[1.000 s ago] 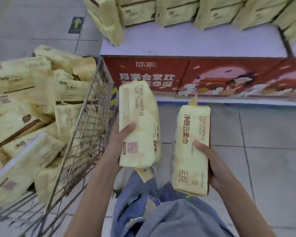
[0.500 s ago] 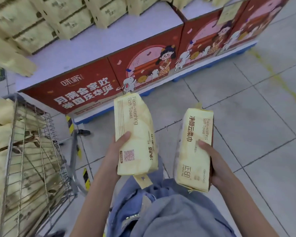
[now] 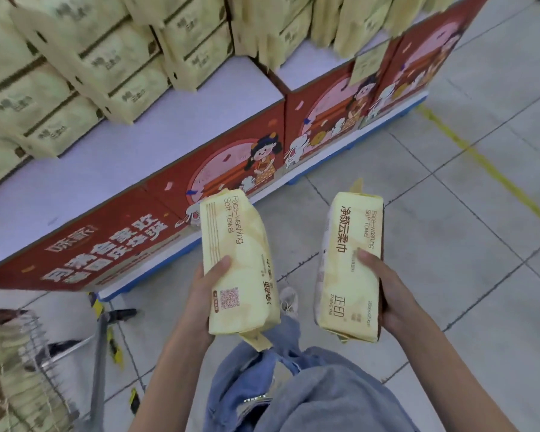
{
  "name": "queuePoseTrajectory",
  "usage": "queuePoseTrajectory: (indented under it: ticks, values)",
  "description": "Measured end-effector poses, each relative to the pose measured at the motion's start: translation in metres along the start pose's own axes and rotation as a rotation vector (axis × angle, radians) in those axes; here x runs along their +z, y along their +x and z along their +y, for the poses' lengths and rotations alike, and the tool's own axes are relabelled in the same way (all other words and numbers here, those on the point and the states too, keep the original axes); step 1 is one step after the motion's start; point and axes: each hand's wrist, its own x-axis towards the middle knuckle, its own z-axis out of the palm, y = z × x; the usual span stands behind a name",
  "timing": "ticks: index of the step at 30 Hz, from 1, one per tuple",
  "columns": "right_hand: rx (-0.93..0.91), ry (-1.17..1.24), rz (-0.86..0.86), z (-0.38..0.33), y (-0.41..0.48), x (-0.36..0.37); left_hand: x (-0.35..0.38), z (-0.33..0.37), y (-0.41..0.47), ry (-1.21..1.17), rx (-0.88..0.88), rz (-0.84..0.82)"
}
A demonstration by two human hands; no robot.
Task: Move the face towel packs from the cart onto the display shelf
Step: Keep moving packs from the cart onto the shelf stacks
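More packs lie in the cart [image 3: 41, 363] at the lower left. The display shelf [image 3: 169, 129] stands ahead, apart from both hands. The left hand [image 3: 205, 291] grips the left pack [image 3: 237, 263] low on its body, thumb across the front, and the right pack [image 3: 349, 269] sits the same way in the right hand [image 3: 393, 297]. Both packs look light, soft and squashy in slick wrap — a mid-body hold seems safest.
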Motion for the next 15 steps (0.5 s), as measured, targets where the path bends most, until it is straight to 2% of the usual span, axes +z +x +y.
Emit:
queuePoseTrajectory:
  ticks: [6, 15]
  values:
    - [-0.025, 0.082, 0.063, -0.052, 0.026, -0.012, 0.078, 0.064, 0.068, 0.085, -0.043, -0.079]
    - [0.006, 0.169, 0.095, -0.143, 0.103, -0.048, 0.197, 0.119, 0.158, 0.139, 0.014, -0.158]
